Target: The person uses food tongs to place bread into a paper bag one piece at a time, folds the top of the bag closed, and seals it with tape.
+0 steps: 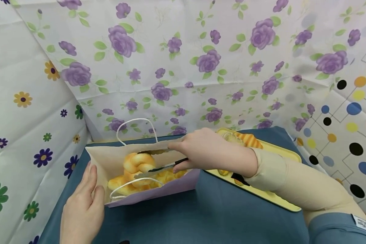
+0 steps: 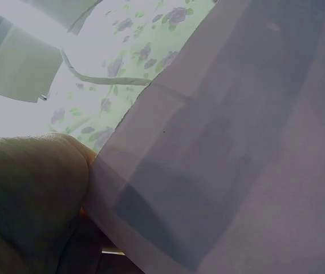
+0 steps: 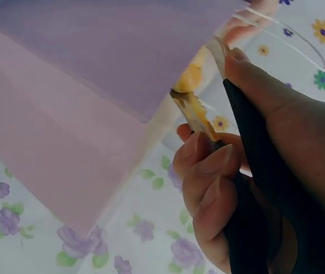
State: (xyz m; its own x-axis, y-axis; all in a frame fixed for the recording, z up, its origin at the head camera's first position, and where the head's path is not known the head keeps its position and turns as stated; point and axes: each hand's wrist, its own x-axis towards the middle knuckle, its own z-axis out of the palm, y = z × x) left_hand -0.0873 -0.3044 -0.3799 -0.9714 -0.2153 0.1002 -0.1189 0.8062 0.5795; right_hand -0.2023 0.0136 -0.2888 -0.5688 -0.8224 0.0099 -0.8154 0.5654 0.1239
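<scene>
A paper gift bag (image 1: 167,188), lilac outside and pale inside, stands with its mouth up and white cord handles raised. My left hand (image 1: 83,205) rests against its left side, fingers nearly straight; the left wrist view shows this hand (image 2: 34,194) right at the bag's edge. My right hand (image 1: 201,149) grips tongs (image 3: 248,131) with black handles and metal jaws, thumb on one arm and fingers round the other. The tongs reach into the bag, their jaws on either side of a golden knotted bread roll (image 1: 137,164). More yellow-brown bread (image 1: 117,184) lies beneath it.
To the right, partly behind my right forearm, lies a yellow tray (image 1: 285,203) holding a ridged orange-brown bread (image 1: 250,140) and other pieces. A blue cloth (image 1: 219,217) covers the table. Patterned fabric walls (image 1: 183,67) stand close at the back and sides.
</scene>
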